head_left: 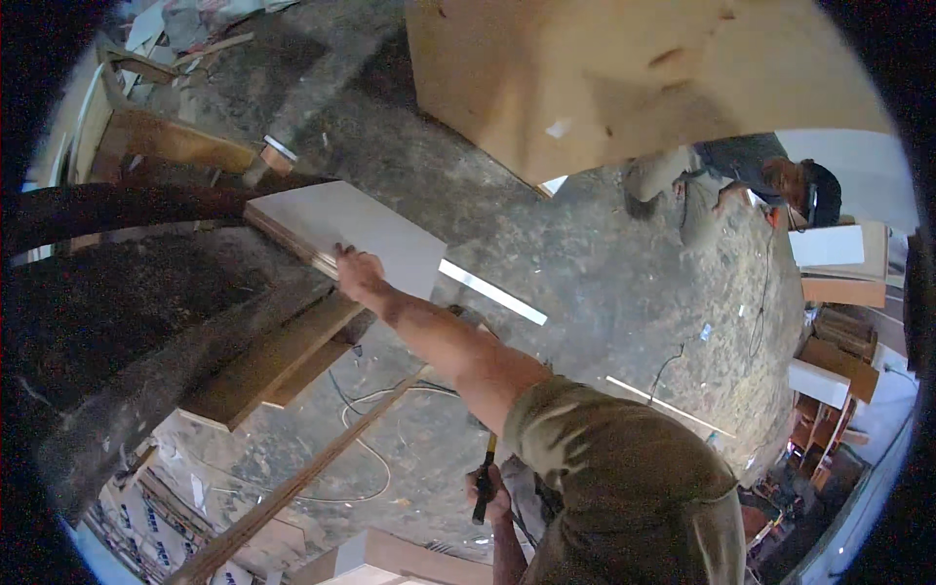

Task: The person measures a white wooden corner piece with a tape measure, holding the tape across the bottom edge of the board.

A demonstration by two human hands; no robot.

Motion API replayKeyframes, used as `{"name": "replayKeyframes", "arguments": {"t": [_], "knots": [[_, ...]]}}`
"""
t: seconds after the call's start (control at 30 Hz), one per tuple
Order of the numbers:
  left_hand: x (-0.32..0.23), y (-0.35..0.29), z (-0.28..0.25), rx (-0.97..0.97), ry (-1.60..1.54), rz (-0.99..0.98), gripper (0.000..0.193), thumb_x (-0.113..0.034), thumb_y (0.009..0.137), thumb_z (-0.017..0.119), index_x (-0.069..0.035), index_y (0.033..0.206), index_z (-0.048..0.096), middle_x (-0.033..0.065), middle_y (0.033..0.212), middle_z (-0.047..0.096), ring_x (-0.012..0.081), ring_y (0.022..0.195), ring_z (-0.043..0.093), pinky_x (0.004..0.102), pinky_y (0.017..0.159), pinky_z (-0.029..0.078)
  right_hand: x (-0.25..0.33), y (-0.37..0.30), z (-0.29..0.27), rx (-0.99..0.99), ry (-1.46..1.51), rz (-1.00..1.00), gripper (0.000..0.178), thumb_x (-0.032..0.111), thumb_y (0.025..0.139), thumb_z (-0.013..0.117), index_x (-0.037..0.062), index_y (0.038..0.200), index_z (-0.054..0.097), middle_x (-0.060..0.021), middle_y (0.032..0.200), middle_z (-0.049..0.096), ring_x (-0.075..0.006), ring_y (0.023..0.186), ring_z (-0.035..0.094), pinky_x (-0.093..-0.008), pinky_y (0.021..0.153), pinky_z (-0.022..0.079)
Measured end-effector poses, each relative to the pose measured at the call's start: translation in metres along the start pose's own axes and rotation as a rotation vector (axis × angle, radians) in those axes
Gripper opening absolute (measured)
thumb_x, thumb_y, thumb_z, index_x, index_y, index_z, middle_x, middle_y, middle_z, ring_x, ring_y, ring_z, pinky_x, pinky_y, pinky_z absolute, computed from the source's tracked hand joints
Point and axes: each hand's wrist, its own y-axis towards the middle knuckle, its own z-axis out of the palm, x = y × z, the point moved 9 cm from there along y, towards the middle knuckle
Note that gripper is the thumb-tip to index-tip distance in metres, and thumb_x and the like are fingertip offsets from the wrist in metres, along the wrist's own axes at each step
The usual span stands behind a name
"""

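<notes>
The white panel [375,222] is lying at a tilt across the view, at about 10 o'clock from the picture's middle, its pale face turned up and its brown edge facing 7 o'clock. The right hand [363,275] is pressing on its near edge, the fingers bending onto the face; I cannot tell whether the thumb is clamping underneath. From here, directions are running from the panel. A dark, arm-like shape [127,212] is stretching in from 9 o'clock toward its left corner; whose it is, I cannot tell. At 8 o'clock a large dark block [127,331] is sitting, and at 7 o'clock brown boards [268,366] are standing just beside it. A white strip [494,292] is lying on the floor [585,292] at 4 o'clock. At 5 o'clock the left hand [500,495] is closing its fingers around a black-and-yellow tool [482,504], whose far end I cannot make out. Toward 6 o'clock a long wooden strip [302,478] is slanting over a looping hose [386,478]. Farther out, a big brown sheet [624,78] is filling 2 o'clock, a person in a dark cap [756,185] is crouching at 3 o'clock, and stacked furniture pieces [824,385] are standing between 3 and 4 o'clock.
</notes>
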Motion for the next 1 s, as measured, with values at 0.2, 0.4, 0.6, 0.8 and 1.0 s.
{"name": "replayKeyframes", "arguments": {"t": [0.2,0.4,0.6,0.8,1.0], "knots": [[0.038,-0.031,-0.007,0.05,-0.161,-0.122,0.031,-0.02,0.089,0.074,-0.004,0.078,0.05,0.0022,0.069,0.052,0.0104,0.064,0.05,0.0286,0.056,0.042,0.0,-0.038,-0.009,0.069,-0.034,-0.039,0.07,0.01,0.072,0.071,-0.002,0.136,0.046,-0.0226,0.105,0.067,-0.0333,0.096,0.068,-0.044,0.077,0.056],[0.075,-0.068,-0.027,-0.012,0.169,0.061,0.037,-0.03,0.087,0.077,-0.006,0.076,0.051,0.0039,0.065,0.055,0.0174,0.058,0.052,0.0337,0.053,0.042,-0.07,-0.127,-0.06,0.075,0.024,0.001,0.07,0.021,0.075,0.068,0.0028,0.139,0.046,-0.0252,0.116,0.065,-0.0365,0.105,0.065,-0.0441,0.085,0.056],[0.12,-0.138,-0.047,-0.052,0.36,0.279,0.039,-0.042,0.087,0.07,-0.009,0.075,0.053,0.0069,0.066,0.056,0.029,0.062,0.058,0.0424,0.057,0.044,-0.293,-0.329,-0.112,0.188,-0.124,0.146,0.037,0.025,0.072,0.071,-0.0003,0.099,0.07,-0.0238,0.105,0.067,-0.036,0.094,0.067,-0.05,0.083,0.052],[0.221,-0.23,-0.051,-0.119,0.418,0.216,0.037,-0.043,0.087,0.07,-0.008,0.082,0.057,0.0083,0.072,0.058,0.0294,0.069,0.059,0.0414,0.062,0.045,-0.518,-0.585,-0.127,-0.103,-0.119,0.421,0.074,0.043,0.073,0.081,0.0002,0.127,0.057,-0.0193,0.106,0.069,-0.0375,0.097,0.068,-0.0467,0.086,0.055],[0.249,-0.295,-0.063,-0.065,0.402,0.146,0.035,-0.043,0.089,0.068,-0.009,0.087,0.059,0.0093,0.076,0.06,0.0298,0.073,0.06,0.0412,0.066,0.045,-0.558,-0.775,-0.045,0.564,-0.427,-0.156,0.018,0.022,0.087,0.061,0.009,0.077,0.068,-0.0148,0.076,0.061,-0.0328,0.066,0.053,-0.0492,0.059,0.042]]}}
